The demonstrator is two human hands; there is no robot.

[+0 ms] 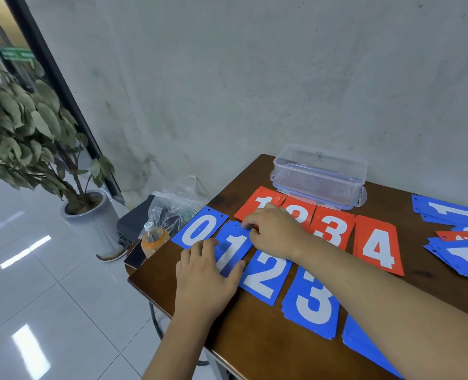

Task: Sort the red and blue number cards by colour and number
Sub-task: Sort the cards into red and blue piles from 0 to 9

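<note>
Blue cards lie in a front row on the brown table (254, 338): blue 0 (200, 229), the blue 1 pile (234, 249), blue 2 (265, 275), blue 3 (313, 300), and one more blue card (364, 344) mostly under my right arm. Behind them sit red 1 (254, 201), red 2 (298, 212), red 3 (333, 229) and red 4 (378, 245). My left hand (205, 281) rests flat on the lower end of the blue 1 pile. At the pile's top edge my right hand (274, 231) pinches the cards with curled fingers.
A clear plastic box (320, 176) stands at the back by the wall. Unsorted blue and red cards (458, 248) lie in heaps at the right. Off the table's left edge are a bottle (153, 238), a plastic bag (175, 204) and a potted plant (24, 127).
</note>
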